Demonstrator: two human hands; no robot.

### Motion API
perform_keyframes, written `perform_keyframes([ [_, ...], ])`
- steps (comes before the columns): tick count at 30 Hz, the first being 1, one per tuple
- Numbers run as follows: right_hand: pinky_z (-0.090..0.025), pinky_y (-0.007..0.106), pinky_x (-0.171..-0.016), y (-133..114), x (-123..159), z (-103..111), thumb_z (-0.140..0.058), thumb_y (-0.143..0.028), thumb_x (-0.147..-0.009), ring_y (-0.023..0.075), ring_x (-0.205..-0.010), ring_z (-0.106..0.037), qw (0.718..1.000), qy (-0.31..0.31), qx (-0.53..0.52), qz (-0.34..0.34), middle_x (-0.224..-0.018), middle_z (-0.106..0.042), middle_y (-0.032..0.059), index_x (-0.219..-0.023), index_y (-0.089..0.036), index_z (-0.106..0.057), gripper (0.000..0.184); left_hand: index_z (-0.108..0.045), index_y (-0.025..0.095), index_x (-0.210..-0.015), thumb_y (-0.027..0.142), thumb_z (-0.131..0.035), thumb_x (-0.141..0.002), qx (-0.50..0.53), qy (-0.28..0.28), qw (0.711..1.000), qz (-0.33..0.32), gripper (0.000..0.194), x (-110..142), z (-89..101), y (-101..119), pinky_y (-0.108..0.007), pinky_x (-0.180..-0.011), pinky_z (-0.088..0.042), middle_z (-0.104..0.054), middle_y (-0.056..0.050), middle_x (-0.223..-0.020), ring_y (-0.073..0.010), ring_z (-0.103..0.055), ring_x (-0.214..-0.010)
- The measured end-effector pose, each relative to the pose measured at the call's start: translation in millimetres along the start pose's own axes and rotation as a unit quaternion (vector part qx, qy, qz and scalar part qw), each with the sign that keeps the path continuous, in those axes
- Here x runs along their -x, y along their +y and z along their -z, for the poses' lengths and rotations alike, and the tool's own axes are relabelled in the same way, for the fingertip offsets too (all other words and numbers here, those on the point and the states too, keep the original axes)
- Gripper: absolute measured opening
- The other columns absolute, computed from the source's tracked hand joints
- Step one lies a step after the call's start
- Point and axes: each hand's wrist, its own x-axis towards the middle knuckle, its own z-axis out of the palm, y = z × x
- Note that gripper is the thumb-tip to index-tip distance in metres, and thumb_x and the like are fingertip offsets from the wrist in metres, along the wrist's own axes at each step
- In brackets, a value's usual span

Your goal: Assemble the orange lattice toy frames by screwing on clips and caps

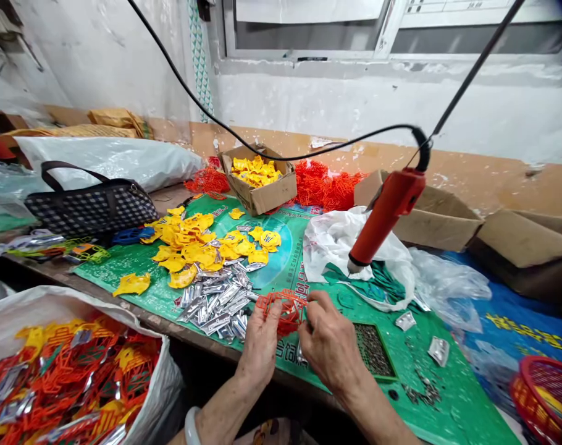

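Observation:
An openwork piece of red plastic is held just above the front of the table. My left hand grips it from the left, with the thumb and fingers closed on its side. At its right end is my right hand, its fingers curled and pinched together; what lies inside them is hidden. To the left of my hands spreads a heap of silver metal strips, with yellow plastic pieces piled behind. A red electric screwdriver hangs tip down from a cable, behind and to the right of my right hand.
A green tray of small screws lies right of my hands. Behind stand a cardboard box of yellow pieces and a white plastic bag. A large white sack of red, yellow and silver pieces is at lower left. A red basket sits right.

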Motion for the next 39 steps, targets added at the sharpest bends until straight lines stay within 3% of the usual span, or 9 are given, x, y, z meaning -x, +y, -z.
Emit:
perform_keyframes([
  [3, -0.041, 0.026, -0.058, -7.1, -9.0, -4.4, -0.046, -0.002, -0.071, 0.0154, -0.065, -0.057, 0.995, -0.055, -0.078, -0.015, -0.086, -0.062, 0.0077, -0.067, -0.019, -0.050, 0.018, -0.067, 0.019, -0.100, 0.039, -0.079, -0.072, -0.028, -0.005, 1.000, -0.005, 0.036, 4.9, -1.5, -2.2, -0.026, -0.079, -0.052, -0.075, -0.003, -0.095, -0.0184, -0.069, -0.086],
  [6, -0.040, 0.024, -0.059, -3.5, -12.3, -0.9, -0.052, -0.003, -0.068, 0.0140, -0.067, -0.055, 0.972, -0.102, -0.209, -0.021, -0.080, -0.057, 0.0039, -0.061, -0.020, -0.041, 0.022, -0.071, 0.017, -0.093, 0.036, -0.083, -0.065, -0.007, -0.009, 0.997, 0.070, 0.036, 7.4, 0.3, 0.5, -0.023, -0.065, -0.051, -0.074, -0.002, -0.084, -0.0163, -0.067, -0.074],
  [9, -0.042, 0.023, -0.060, 5.8, -9.6, 5.5, -0.058, -0.003, -0.065, 0.0139, -0.071, -0.054, 0.948, -0.149, -0.280, -0.034, -0.084, -0.058, 0.0013, -0.077, -0.019, -0.053, 0.020, -0.074, 0.015, -0.088, 0.033, -0.086, -0.059, 0.023, -0.016, 0.993, 0.117, 0.036, 8.5, 0.8, 3.7, -0.023, -0.059, -0.050, -0.074, -0.002, -0.079, -0.0158, -0.066, -0.067],
  [11, -0.045, 0.024, -0.062, 12.2, -6.4, 8.2, -0.056, 0.000, -0.064, 0.0146, -0.074, -0.055, 0.942, -0.163, -0.289, -0.043, -0.090, -0.060, 0.0013, -0.101, -0.020, -0.058, 0.043, -0.075, 0.014, -0.087, 0.032, -0.086, -0.060, 0.033, -0.036, 0.990, 0.130, 0.034, 9.2, -0.5, 5.2, -0.024, -0.062, -0.051, -0.075, -0.004, -0.079, -0.0178, -0.068, -0.070],
  [13, -0.047, 0.025, -0.065, 17.1, -3.3, 8.6, -0.053, 0.003, -0.064, 0.0155, -0.078, -0.057, 0.943, -0.162, -0.289, -0.044, -0.096, -0.061, 0.0027, -0.113, -0.021, -0.056, 0.054, -0.076, 0.013, -0.087, 0.031, -0.084, -0.063, 0.038, -0.053, 0.990, 0.128, 0.031, 9.9, -2.4, 6.4, -0.025, -0.066, -0.052, -0.076, -0.006, -0.081, -0.0196, -0.070, -0.074],
  [21, -0.053, 0.030, -0.079, 23.4, 4.1, 1.9, -0.061, -0.002, -0.073, 0.0188, -0.093, -0.063, 0.949, -0.112, -0.294, -0.002, -0.103, -0.062, 0.0076, -0.113, -0.020, -0.062, 0.044, -0.076, 0.014, -0.093, 0.029, -0.080, -0.069, 0.010, -0.065, 0.993, 0.093, 0.028, 11.3, -3.8, 7.5, -0.027, -0.076, -0.052, -0.078, -0.008, -0.090, -0.0208, -0.070, -0.084],
  [27, -0.055, 0.032, -0.079, 29.2, 6.6, -5.8, -0.067, -0.009, -0.076, 0.0200, -0.093, -0.066, 0.952, -0.069, -0.299, 0.016, -0.100, -0.066, 0.0078, -0.103, -0.021, -0.067, 0.030, -0.076, 0.014, -0.090, 0.028, -0.079, -0.069, 0.006, -0.059, 0.994, 0.091, 0.025, 9.3, -3.6, 8.1, -0.027, -0.078, -0.052, -0.077, -0.007, -0.089, -0.0198, -0.069, -0.084],
  [32, -0.055, 0.034, -0.087, 23.4, 7.0, -1.0, -0.067, -0.005, -0.073, 0.0208, -0.099, -0.064, 0.948, -0.131, -0.288, -0.033, -0.106, -0.063, 0.0076, -0.107, -0.021, -0.067, 0.038, -0.075, 0.014, -0.081, 0.024, -0.085, -0.058, 0.054, -0.010, 0.987, 0.148, 0.027, 5.6, -2.6, 8.0, -0.022, -0.061, -0.052, -0.076, -0.004, -0.081, -0.0139, -0.066, -0.067],
  [39, -0.050, 0.033, -0.100, 17.4, -3.4, 24.7, -0.052, 0.004, -0.073, 0.0204, -0.117, -0.060, 0.932, -0.237, -0.274, -0.019, -0.124, -0.060, 0.0086, -0.110, -0.019, -0.064, 0.045, -0.075, 0.012, -0.083, 0.023, -0.085, -0.058, 0.052, -0.008, 0.987, 0.152, 0.029, 3.9, -0.4, 7.9, -0.025, -0.067, -0.054, -0.076, -0.006, -0.083, -0.0156, -0.067, -0.070],
])
